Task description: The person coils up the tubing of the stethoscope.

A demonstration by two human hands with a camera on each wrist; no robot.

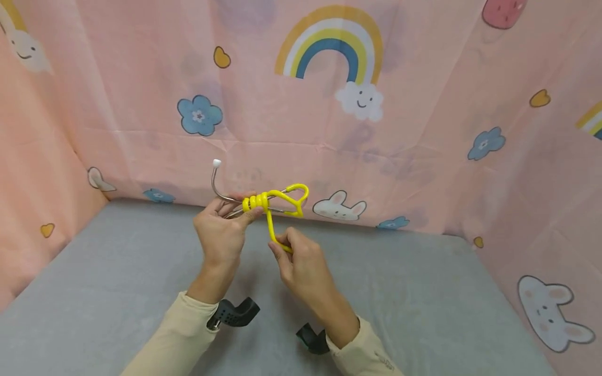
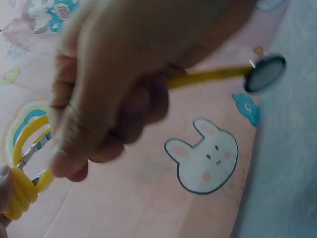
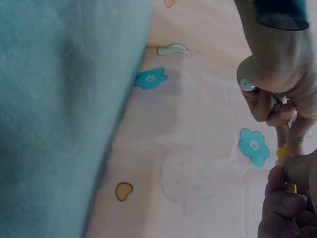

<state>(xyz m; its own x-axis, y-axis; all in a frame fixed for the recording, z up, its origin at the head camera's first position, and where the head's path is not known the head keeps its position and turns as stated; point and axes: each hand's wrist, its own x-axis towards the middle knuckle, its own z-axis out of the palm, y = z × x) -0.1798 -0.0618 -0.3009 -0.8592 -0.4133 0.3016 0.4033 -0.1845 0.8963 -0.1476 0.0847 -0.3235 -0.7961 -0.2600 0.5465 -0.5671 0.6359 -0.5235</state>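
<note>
A stethoscope [image 1: 257, 202] with yellow tubing and metal ear tubes is held up over the grey surface. My left hand [image 1: 218, 232] grips the ear tubes beside several turns of tubing wound around them, thumb against the coils. One white ear tip [image 1: 217, 163] sticks up beyond that hand. To the right of the coils, the tubing forms a forked loop [image 1: 301, 201]. My right hand [image 1: 303, 263] pinches the length of tubing that hangs from the coils. From that fist, in the left wrist view, the tubing runs on to a round chest piece [image 2: 266, 74], hidden in the head view.
A grey cloth-covered table [image 1: 414, 308] lies under both hands. Behind and at both sides hangs a pink curtain [image 1: 414, 125] printed with rainbows, flowers and rabbits. Each wrist carries a black camera mount [image 1: 235, 312] close to the sleeve.
</note>
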